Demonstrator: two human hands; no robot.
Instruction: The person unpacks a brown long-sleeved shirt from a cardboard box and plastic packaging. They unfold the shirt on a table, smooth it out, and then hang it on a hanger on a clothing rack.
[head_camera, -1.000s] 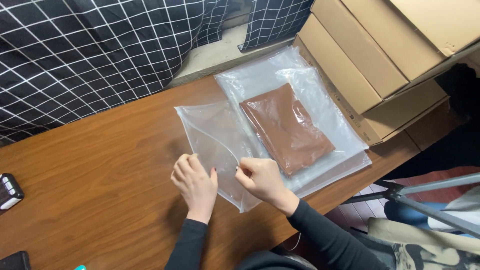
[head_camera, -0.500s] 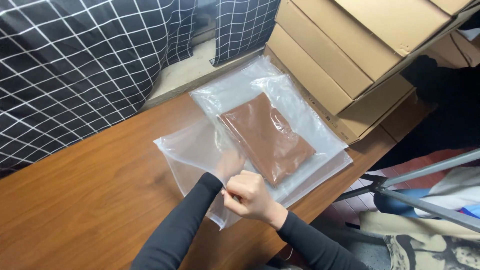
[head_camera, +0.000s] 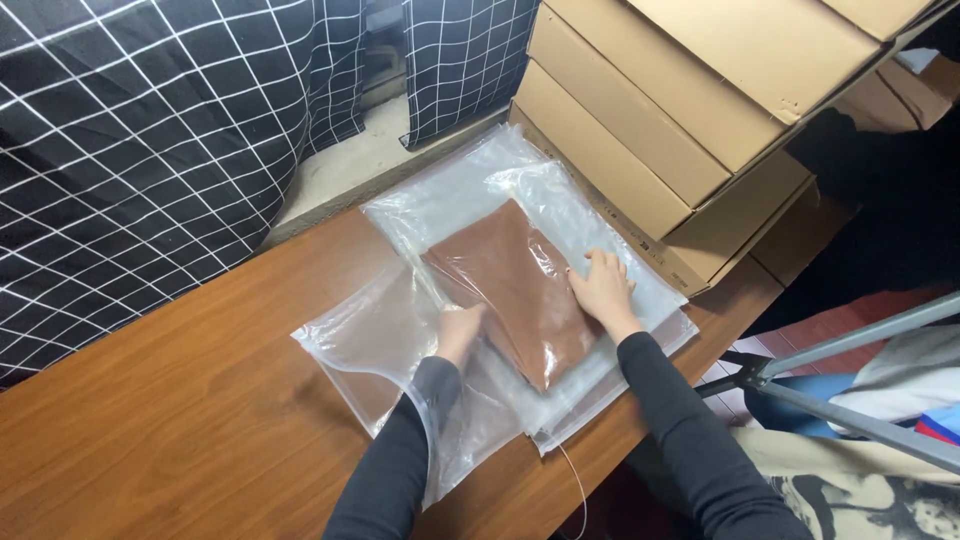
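A folded brown cloth (head_camera: 510, 285) lies on a stack of clear plastic bags (head_camera: 470, 185) on the wooden table (head_camera: 150, 410). My left hand (head_camera: 458, 332) has its fingers curled on the cloth's left edge, and its forearm lies inside the mouth of a loose clear bag (head_camera: 365, 350) spread to the left of the stack. My right hand (head_camera: 603, 290) rests flat on the cloth's right edge with the fingers apart. Both arms wear black sleeves.
Stacked cardboard boxes (head_camera: 640, 130) stand right behind the bags at the table's far right. A black-and-white checked curtain (head_camera: 130, 130) hangs along the back. Past the table's right edge are a grey tripod leg (head_camera: 850, 410) and some fabric.
Both hands left the loose bag's near edge and moved up to the brown cloth. The left arm now reaches through the bag's mouth. The view shifted left.
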